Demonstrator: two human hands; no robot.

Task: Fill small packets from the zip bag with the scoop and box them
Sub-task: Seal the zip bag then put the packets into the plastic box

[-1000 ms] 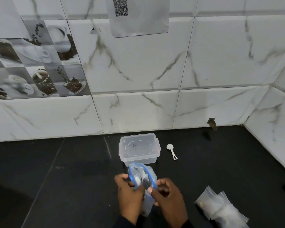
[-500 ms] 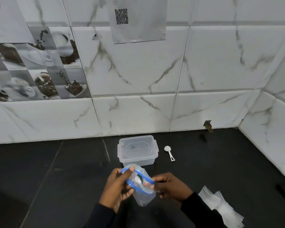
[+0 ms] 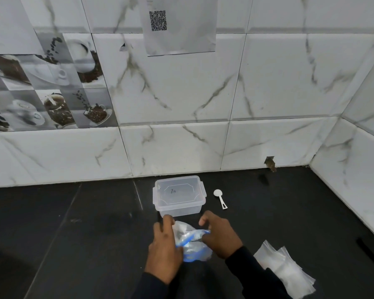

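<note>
A clear zip bag (image 3: 192, 244) with a blue zip strip sits low over the black counter between both hands. My left hand (image 3: 163, 249) grips its left side and my right hand (image 3: 219, 236) grips its right side at the blue rim. Just behind them stands a clear plastic box (image 3: 178, 196) with its lid on. A small white scoop (image 3: 220, 198) lies on the counter right of the box. A loose pile of small clear packets (image 3: 285, 270) lies at the lower right.
The black counter (image 3: 73, 234) meets white marble-look wall tiles (image 3: 181, 147) at the back and on the right. A paper sheet with a QR code (image 3: 178, 24) hangs on the wall above.
The hands have lowered the zip bag toward the counter and turned it. The blue rim, earlier spread wide and facing up, is now crumpled between the hands. The camera view has shifted slightly.
</note>
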